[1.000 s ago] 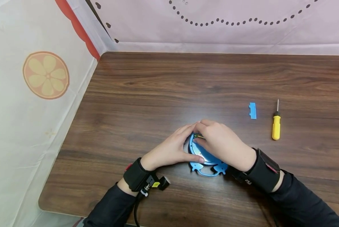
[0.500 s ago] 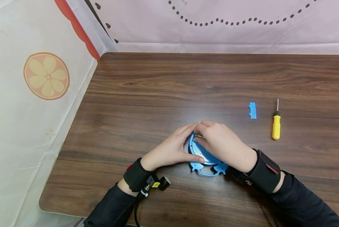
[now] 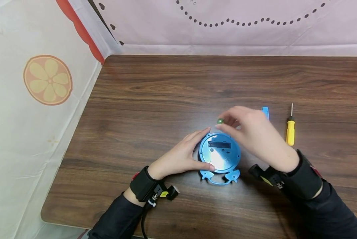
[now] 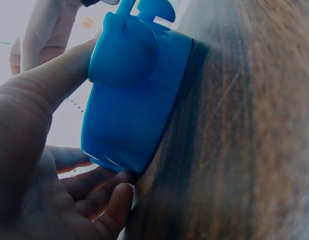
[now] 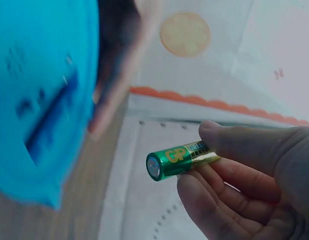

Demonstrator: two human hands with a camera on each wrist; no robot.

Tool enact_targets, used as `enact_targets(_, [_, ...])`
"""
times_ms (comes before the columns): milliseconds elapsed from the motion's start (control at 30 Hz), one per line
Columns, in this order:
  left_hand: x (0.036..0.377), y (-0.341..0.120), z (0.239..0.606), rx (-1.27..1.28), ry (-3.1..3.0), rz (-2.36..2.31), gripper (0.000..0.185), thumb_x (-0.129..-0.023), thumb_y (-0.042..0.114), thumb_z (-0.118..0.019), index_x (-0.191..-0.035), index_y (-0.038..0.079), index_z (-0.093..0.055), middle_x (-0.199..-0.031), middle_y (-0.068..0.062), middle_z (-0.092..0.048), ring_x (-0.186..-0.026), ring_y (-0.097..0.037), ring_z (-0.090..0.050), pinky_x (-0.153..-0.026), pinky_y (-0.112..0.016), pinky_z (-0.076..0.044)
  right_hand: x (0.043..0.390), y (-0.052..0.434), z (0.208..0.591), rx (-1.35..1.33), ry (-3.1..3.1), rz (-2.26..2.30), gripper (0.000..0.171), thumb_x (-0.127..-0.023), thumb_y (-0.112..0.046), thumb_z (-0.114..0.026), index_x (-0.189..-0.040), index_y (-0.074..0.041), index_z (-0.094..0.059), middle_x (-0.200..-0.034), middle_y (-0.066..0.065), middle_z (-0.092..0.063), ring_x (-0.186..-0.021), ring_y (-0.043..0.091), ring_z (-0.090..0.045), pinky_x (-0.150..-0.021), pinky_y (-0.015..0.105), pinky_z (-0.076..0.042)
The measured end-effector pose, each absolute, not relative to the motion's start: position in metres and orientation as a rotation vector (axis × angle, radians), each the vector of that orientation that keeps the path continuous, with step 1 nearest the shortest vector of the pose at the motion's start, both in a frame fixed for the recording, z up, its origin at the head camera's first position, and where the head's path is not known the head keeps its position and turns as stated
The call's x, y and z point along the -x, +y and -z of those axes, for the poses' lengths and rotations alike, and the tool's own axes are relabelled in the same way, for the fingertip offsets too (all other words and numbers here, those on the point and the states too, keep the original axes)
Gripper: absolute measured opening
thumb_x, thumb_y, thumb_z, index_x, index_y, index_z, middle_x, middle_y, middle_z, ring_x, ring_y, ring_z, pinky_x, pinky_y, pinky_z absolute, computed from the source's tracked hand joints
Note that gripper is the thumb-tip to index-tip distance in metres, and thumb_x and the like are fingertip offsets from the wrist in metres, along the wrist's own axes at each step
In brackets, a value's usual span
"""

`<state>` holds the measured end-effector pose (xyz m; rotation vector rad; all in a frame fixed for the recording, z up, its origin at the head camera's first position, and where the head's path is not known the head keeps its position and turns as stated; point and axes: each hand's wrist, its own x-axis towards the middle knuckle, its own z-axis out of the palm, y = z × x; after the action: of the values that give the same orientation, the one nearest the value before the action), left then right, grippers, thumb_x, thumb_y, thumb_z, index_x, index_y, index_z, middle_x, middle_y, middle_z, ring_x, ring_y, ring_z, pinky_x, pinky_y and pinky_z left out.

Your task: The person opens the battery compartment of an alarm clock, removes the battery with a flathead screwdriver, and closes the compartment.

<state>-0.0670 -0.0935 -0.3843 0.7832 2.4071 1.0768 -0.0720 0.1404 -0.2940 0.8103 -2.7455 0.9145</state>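
Observation:
A round blue alarm clock (image 3: 223,160) lies face down on the table, its bells and handle towards the person. Its battery slot (image 3: 219,145) is uncovered and looks dark inside. My left hand (image 3: 182,154) holds the clock from the left, thumb near one bell and fingers along the far side. In the left wrist view the fingertips are low against the clock's wall (image 4: 127,125). Above and to the right of the clock, my right hand (image 3: 253,134) pinches a green and gold battery (image 5: 182,159) between thumb and fingers, one flat end facing out.
A small blue cover (image 3: 265,112) lies beyond my right hand, which partly hides it. Right of it lies a yellow-handled screwdriver (image 3: 290,132). White printed cloth (image 3: 226,36) borders the wooden table (image 3: 166,93) at the back and left.
My right hand has lifted from over the clock and moved right and away, with the battery now showing in its fingers. The slot is now in sight. My left hand stays put.

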Motion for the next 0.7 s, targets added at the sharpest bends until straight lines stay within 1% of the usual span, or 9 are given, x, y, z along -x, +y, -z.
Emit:
enact_targets(67, [0.067, -0.093, 0.384, -0.785, 2.407, -1.073, 0.108, -0.08, 0.052, -0.083, -0.163, 0.024, -0.018, -0.163, -0.003, -0.029, -0.148, -0.019, -0.027, -0.117, -0.045, -0.03, 0.073, 0.148, 0.288, -0.752, -2.722, -0.913, 0.017, -0.092, -0.016, -0.077, -0.105, -0.005, -0.073, -0.091, 0.004, -0.071, -0.083, 0.017, -0.067, -0.076, 0.041, -0.057])
enact_targets(133, [0.067, -0.093, 0.383, -0.785, 2.405, -1.073, 0.109, -0.08, 0.052, -0.083, -0.163, 0.024, -0.019, -0.162, -0.003, -0.031, -0.147, -0.018, -0.029, -0.117, -0.044, -0.031, 0.075, 0.156, 0.283, -0.693, -2.707, -0.918, 0.017, -0.092, -0.016, -0.076, -0.106, -0.006, -0.074, -0.091, 0.004, -0.071, -0.083, 0.017, -0.066, -0.075, 0.04, -0.056])
enact_targets(233, [0.066, -0.093, 0.382, -0.781, 2.406, -1.079, 0.109, -0.079, 0.052, -0.084, -0.163, 0.024, -0.019, -0.16, -0.002, -0.033, -0.146, -0.017, -0.03, -0.116, -0.043, -0.031, 0.082, 0.167, 0.279, -0.581, -2.722, -0.931, 0.016, -0.095, -0.019, -0.073, -0.106, -0.008, -0.074, -0.09, 0.003, -0.072, -0.08, 0.016, -0.066, -0.071, 0.031, -0.053])
enact_targets(333, [0.066, -0.094, 0.382, -0.78, 2.413, -1.081, 0.109, -0.079, 0.052, -0.084, -0.163, 0.024, -0.02, -0.16, -0.002, -0.034, -0.145, -0.017, -0.03, -0.117, -0.043, -0.031, 0.096, 0.178, 0.283, -0.446, -2.772, -0.991, 0.019, -0.096, -0.024, -0.072, -0.107, -0.009, -0.075, -0.088, 0.004, -0.073, -0.079, 0.017, -0.066, -0.064, 0.02, -0.046])
enact_targets(400, [0.066, -0.094, 0.382, -0.785, 2.415, -1.081, 0.109, -0.079, 0.052, -0.084, -0.163, 0.024, -0.02, -0.159, -0.003, -0.034, -0.145, -0.016, -0.031, -0.117, -0.042, -0.031, 0.108, 0.186, 0.289, -0.366, -2.831, -1.035, 0.023, -0.096, -0.028, -0.071, -0.108, -0.008, -0.074, -0.088, 0.006, -0.074, -0.078, 0.021, -0.066, -0.061, 0.019, -0.044])
enact_targets(433, [0.066, -0.094, 0.382, -0.788, 2.416, -1.08, 0.109, -0.079, 0.052, -0.083, -0.163, 0.024, -0.02, -0.159, -0.003, -0.035, -0.145, -0.016, -0.031, -0.117, -0.042, -0.031, 0.113, 0.19, 0.293, -0.333, -2.868, -1.062, 0.026, -0.096, -0.03, -0.071, -0.11, -0.008, -0.074, -0.089, 0.007, -0.074, -0.078, 0.023, -0.066, -0.06, 0.021, -0.044])
enact_targets(500, [0.066, -0.094, 0.383, -0.793, 2.42, -1.076, 0.109, -0.079, 0.053, -0.083, -0.163, 0.024, -0.019, -0.159, -0.003, -0.035, -0.144, -0.016, -0.032, -0.116, -0.042, -0.031, 0.125, 0.198, 0.302, -0.291, -2.953, -1.103, 0.033, -0.096, -0.035, -0.07, -0.113, -0.006, -0.073, -0.093, 0.01, -0.074, -0.079, 0.027, -0.064, -0.064, 0.026, -0.045])
enact_targets(633, [0.066, -0.094, 0.383, -0.793, 2.422, -1.077, 0.11, -0.079, 0.053, -0.083, -0.163, 0.024, -0.019, -0.159, -0.003, -0.035, -0.145, -0.017, -0.031, -0.116, -0.042, -0.031, 0.143, 0.209, 0.319, -0.244, -3.116, -1.117, 0.044, -0.097, -0.041, -0.067, -0.119, -0.003, -0.07, -0.104, 0.015, -0.072, -0.09, 0.029, -0.063, -0.077, 0.042, -0.048])
enact_targets(700, [0.066, -0.094, 0.383, -0.79, 2.418, -1.08, 0.109, -0.079, 0.053, -0.083, -0.163, 0.024, -0.019, -0.159, -0.003, -0.034, -0.145, -0.017, -0.031, -0.116, -0.043, -0.031, 0.149, 0.21, 0.325, -0.232, -3.157, -1.107, 0.045, -0.098, -0.04, -0.066, -0.122, -0.001, -0.069, -0.108, 0.017, -0.071, -0.096, 0.03, -0.062, -0.083, 0.047, -0.047])
